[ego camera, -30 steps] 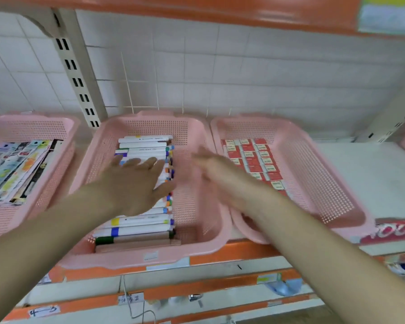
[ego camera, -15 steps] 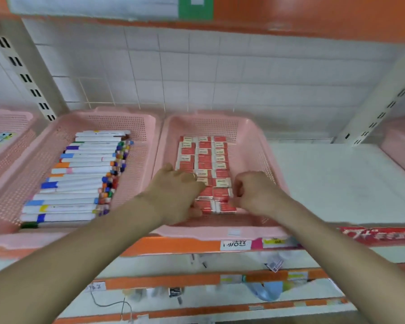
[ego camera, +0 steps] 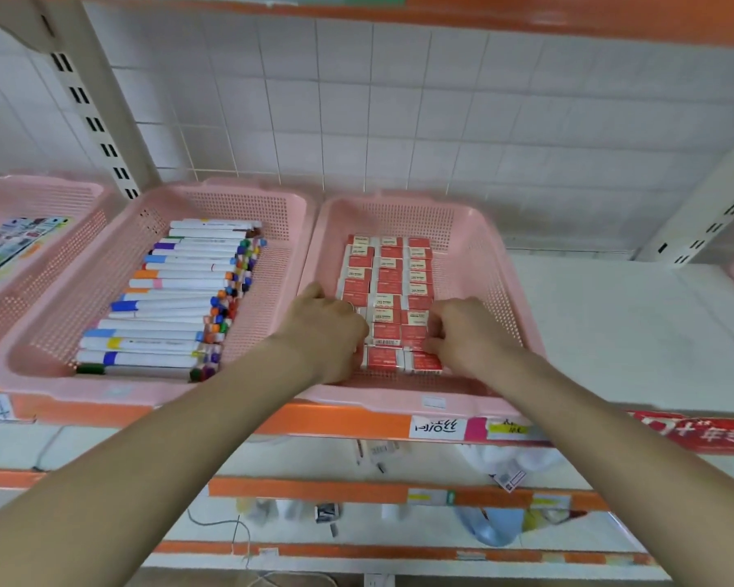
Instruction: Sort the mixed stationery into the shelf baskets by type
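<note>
Pink mesh basket (ego camera: 484, 264) on the shelf (ego camera: 611, 332) holds the small red packets (ego camera: 388, 290) in three tidy columns. Right hand (ego camera: 469, 336) pinches the near right column with curled fingers. The left hand (ego camera: 327, 332) curls against the left column, fingertips hidden, so its grip is unclear. Squeezing both sides evenly inward, packets kept flat, should stop the rows buckling.

bright, even light with soft shadows; wide-angle bending at the edges, slight softness throughout, no harsh glare.
</note>
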`<state>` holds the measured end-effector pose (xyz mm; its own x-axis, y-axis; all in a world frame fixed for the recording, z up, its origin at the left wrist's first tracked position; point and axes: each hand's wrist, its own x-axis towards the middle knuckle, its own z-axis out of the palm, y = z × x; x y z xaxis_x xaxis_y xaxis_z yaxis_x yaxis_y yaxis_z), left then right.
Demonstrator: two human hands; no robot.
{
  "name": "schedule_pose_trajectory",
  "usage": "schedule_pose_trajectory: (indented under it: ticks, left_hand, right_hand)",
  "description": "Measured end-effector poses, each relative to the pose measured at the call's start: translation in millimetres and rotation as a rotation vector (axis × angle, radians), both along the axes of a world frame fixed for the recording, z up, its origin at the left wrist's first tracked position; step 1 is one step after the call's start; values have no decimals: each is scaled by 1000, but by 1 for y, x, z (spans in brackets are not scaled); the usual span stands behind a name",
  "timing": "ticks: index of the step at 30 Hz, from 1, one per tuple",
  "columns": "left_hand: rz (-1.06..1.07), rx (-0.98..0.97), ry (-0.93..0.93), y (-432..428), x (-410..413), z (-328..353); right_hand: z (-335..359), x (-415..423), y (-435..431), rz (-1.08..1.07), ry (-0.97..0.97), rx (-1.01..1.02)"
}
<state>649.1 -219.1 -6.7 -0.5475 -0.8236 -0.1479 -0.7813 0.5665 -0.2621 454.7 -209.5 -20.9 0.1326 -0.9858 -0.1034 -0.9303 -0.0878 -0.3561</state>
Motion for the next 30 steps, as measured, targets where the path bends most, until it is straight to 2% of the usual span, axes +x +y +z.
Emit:
schedule_pose_trajectory:
  ticks: [5,10,23,27,30]
  left_hand:
    - [-24,19,-49,-1,-2,0]
    - [-33,0,-89,-3,-12,-1]
    - [-42,-3,-92,-6,-12,-6]
    - [-18,-6,-101,-6,-11,-6]
    - [-6,-35,-132,-4,-15,-6]
  right_hand:
    - [4,-4,3,14,-27,60]
    - [-2,-7,7,108,132,132]
    - [-4,-8,2,59,28,114]
    - [-7,-7,2,113,121,96]
    - [-8,-8,0,123,117,93]
